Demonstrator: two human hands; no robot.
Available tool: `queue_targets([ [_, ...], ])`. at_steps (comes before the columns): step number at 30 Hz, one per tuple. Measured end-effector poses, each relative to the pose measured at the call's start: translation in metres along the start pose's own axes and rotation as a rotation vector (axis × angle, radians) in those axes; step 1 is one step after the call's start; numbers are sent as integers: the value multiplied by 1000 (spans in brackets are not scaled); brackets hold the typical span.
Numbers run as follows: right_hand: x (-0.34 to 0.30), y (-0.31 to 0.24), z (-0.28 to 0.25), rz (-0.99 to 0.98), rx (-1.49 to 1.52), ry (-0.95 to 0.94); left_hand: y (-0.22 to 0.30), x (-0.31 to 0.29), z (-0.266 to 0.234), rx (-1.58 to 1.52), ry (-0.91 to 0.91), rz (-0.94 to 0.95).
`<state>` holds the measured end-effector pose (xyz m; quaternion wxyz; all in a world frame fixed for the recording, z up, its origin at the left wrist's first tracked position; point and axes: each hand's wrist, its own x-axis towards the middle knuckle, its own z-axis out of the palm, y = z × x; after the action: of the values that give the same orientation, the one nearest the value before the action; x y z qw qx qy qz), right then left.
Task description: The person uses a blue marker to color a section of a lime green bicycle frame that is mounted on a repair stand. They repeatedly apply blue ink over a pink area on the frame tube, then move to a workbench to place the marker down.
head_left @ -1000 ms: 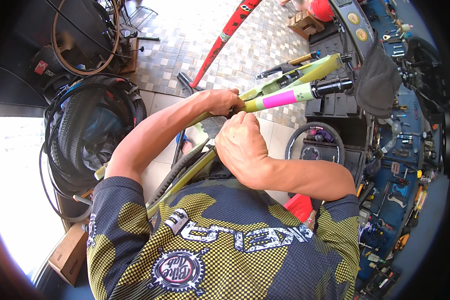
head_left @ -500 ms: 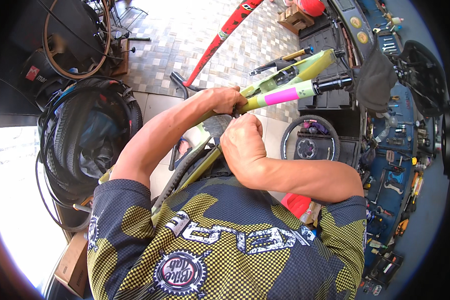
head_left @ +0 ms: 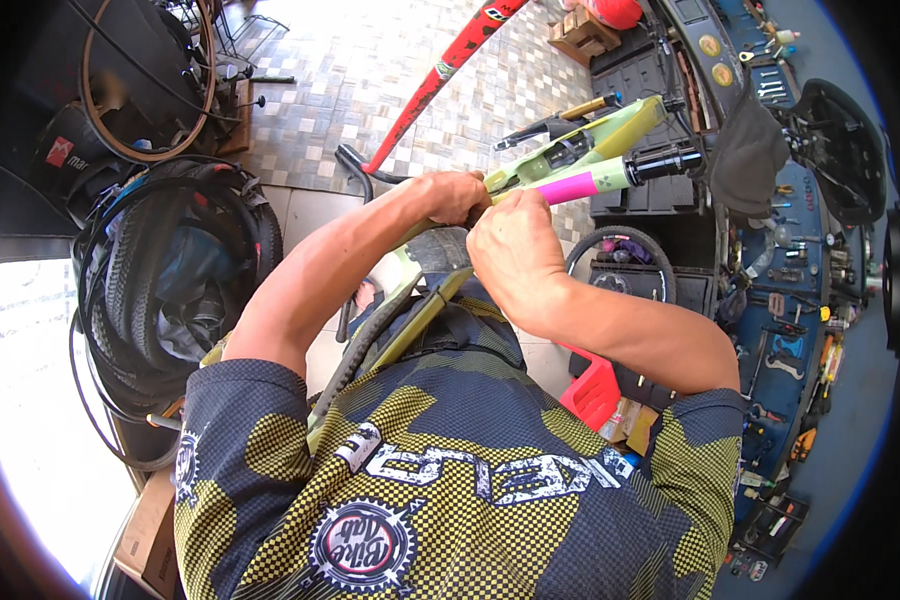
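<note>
Head view shows the pale green bicycle frame with a pink band on its tube held up in front of your chest, its black end piece pointing toward the blue tool wall. Your left hand is clenched around the tube near the pink band. Your right hand is closed just beside it, against the frame, but what the fingers pinch is hidden. I think the frame could twist or slide out if one grip loosens, because both hands sit close together at one spot and the long part hangs free. It could then knock the red bicycle frame tube behind it. The paint looks clean and glossy. A heap of black tyres lies at your left on the tiled floor.
</note>
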<state>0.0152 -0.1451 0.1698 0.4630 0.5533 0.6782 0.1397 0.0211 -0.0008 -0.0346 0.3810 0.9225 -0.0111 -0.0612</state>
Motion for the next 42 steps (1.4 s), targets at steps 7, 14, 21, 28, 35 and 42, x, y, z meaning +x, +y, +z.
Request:
queue_targets([
  [7, 9, 22, 22, 59, -66, -64, 3, -1, -5, -16, -38, -20],
  [14, 16, 41, 52, -109, 214, 128, -17, 2, 17, -117, 37, 39],
  [21, 13, 49, 68, -143, 336, 303, -30, 3, 28, -94, -2, 56],
  [28, 25, 83, 119, -108, 466, 243, 11, -16, 2, -182, 5, -111],
  [35, 22, 69, 95, -131, 480, 195, 15, -24, 7, -124, 54, -144],
  [42, -2, 13, 33, -186, 796, 638, 45, -38, -16, -134, 10, -197],
])
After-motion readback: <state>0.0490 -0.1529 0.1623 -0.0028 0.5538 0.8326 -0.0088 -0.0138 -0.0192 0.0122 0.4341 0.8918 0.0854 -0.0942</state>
